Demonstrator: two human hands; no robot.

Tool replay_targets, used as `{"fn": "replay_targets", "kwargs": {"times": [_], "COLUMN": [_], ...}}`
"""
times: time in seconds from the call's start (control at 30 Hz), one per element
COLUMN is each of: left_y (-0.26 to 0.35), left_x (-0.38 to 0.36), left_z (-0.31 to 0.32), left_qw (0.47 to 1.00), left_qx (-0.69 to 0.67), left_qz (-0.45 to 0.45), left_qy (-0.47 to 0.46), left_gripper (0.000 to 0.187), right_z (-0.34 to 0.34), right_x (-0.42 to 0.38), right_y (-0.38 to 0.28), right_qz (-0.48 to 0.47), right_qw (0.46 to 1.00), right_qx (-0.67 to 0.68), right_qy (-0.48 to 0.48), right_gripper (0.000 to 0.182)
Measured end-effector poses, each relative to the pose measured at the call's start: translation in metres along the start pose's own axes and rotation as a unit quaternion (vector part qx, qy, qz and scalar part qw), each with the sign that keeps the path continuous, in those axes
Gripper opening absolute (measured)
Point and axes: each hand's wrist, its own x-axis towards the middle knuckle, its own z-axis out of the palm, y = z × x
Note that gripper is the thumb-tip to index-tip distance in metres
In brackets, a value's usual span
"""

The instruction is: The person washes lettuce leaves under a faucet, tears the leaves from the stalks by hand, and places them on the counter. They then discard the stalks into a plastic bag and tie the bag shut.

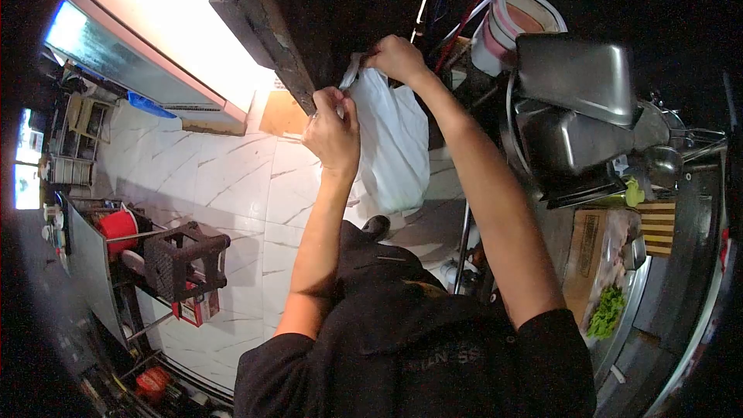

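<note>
A white plastic bag (pixel 391 139) hangs in front of my body, its top edge up at my hands. My right hand (pixel 395 59) is closed on the bag's top, near a dark upright surface. Lower and to the left, my left hand (pixel 333 131) has its fingers pinched together beside the edge of a dark beam (pixel 259 27); what lies between those fingers is too small to make out. The bag's lower part hangs free above the tiled floor (pixel 232 178).
Metal pans (pixel 576 77) and a pink-white bucket (pixel 507 23) are stacked at the right, above a cardboard box (pixel 584 255) and green leaves (pixel 607 311). At the left stand a dark plastic stool (pixel 186 263) and a red container (pixel 118 228).
</note>
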Motion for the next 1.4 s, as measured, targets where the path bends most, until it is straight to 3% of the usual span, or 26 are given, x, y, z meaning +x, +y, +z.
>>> {"fn": "replay_targets", "kwargs": {"times": [0.17,0.2,0.23,0.27,0.3,0.37,0.43,0.5,0.53,0.6,0.67,0.7,0.8,0.9,0.93,0.97,1.0,1.03,1.07,1.1,1.13,1.17,1.2,1.27,1.37,1.4], "left_y": [0.0,-0.004,-0.008,-0.014,-0.022,-0.027,-0.015,-0.025,-0.018,-0.023,-0.024,-0.03,-0.027,-0.044,-0.054,-0.048,-0.039,-0.028,-0.042,-0.039,-0.035,-0.044,-0.042,-0.037,0.014,0.027], "left_x": [0.002,-0.001,-0.004,-0.006,-0.013,-0.014,-0.024,-0.035,-0.043,-0.043,-0.04,-0.034,-0.038,-0.036,-0.035,-0.034,-0.034,-0.031,-0.027,-0.028,-0.028,-0.031,-0.031,-0.037,-0.087,-0.101], "left_z": [0.002,0.002,0.004,0.002,0.017,0.022,0.009,0.014,0.005,0.017,0.017,0.024,0.018,0.028,0.035,0.033,0.027,0.021,0.032,0.029,0.026,0.029,0.028,0.015,-0.024,-0.036], "left_qw": [1.0,1.0,0.999,0.997,0.995,0.996,0.988,0.979,0.986,0.976,0.975,0.954,0.962,0.944,0.947,0.947,0.947,0.953,0.947,0.951,0.954,0.944,0.943,0.93,0.944,0.947], "left_qx": [0.002,-0.012,-0.035,0.038,-0.064,-0.013,-0.078,-0.05,-0.061,-0.115,-0.01,-0.015,0.017,0.042,0.039,0.031,0.025,0.042,0.034,0.04,0.044,0.056,0.05,0.06,0.106,0.121], "left_qz": [0.001,-0.012,-0.021,-0.014,-0.025,0.083,0.084,0.195,0.111,0.148,0.17,0.275,0.213,0.299,0.279,0.277,0.275,0.215,0.274,0.255,0.237,0.295,0.299,0.354,0.307,0.287], "left_qy": [0.002,-0.011,-0.027,-0.064,-0.072,-0.034,-0.104,-0.036,-0.105,-0.115,-0.14,-0.119,-0.17,-0.137,-0.156,-0.162,-0.166,-0.21,-0.164,-0.171,-0.177,-0.136,-0.136,-0.081,-0.063,-0.078], "left_gripper": [0.018,0.018,0.017,0.021,0.017,0.019,0.031,0.031,0.03,0.031,0.033,0.035,0.041,0.053,0.054,0.055,0.055,0.056,0.056,0.056,0.056,0.058,0.058,0.059,0.059,0.059], "right_z": [0.015,0.016,0.02,0.019,0.054,0.083,0.081,0.081,0.082,0.075,0.072,0.074,0.088,0.096,0.118,0.118,0.121,0.073,0.11,0.086,0.067,0.07,0.084,0.081,0.086,0.081], "right_x": [0.015,0.016,0.012,0.0,0.004,-0.002,-0.037,-0.063,-0.08,-0.112,-0.159,-0.186,-0.298,-0.425,-0.475,-0.523,-0.573,-0.615,-0.686,-0.72,-0.766,-0.823,-0.887,-0.99,-1.104,-1.124], "right_y": [0.011,0.009,0.009,0.01,0.028,0.027,0.018,0.018,0.017,0.04,0.052,0.06,0.068,0.073,0.077,0.074,0.058,0.017,0.019,-0.008,-0.038,-0.052,-0.059,-0.082,-0.095,-0.096], "right_qz": [0.009,0.054,0.022,-0.136,-0.192,-0.206,-0.047,0.009,0.007,0.042,0.07,0.081,0.199,0.388,0.335,0.408,0.316,0.534,0.354,0.547,0.581,0.706,0.666,0.749,0.75,0.723], "right_qw": [0.993,0.977,0.969,0.945,0.97,0.971,0.962,0.943,0.928,0.903,0.897,0.895,0.861,0.806,0.765,0.736,0.67,0.577,0.626,0.415,0.407,0.442,0.457,0.399,0.456,0.426], "right_qx": [0.071,0.079,0.107,0.173,0.083,0.025,0.267,0.333,0.352,0.385,0.378,0.373,0.358,0.312,0.321,0.29,0.339,0.374,0.355,0.353,0.278,0.074,-0.01,-0.125,-0.184,-0.053], "right_qy": [-0.096,-0.191,-0.22,-0.24,-0.128,-0.119,-0.017,0.028,0.123,0.186,0.218,0.232,0.302,0.321,0.446,0.457,0.581,0.491,0.597,0.635,0.648,0.548,0.59,0.515,0.443,0.541], "right_gripper": [0.039,0.034,0.027,0.029,0.034,0.039,0.042,0.039,0.032,0.028,0.028,0.029,0.029,0.027,0.027,0.026,0.027,0.019,0.016,0.014,0.014,0.013,0.013,0.014,0.013,0.014]}}
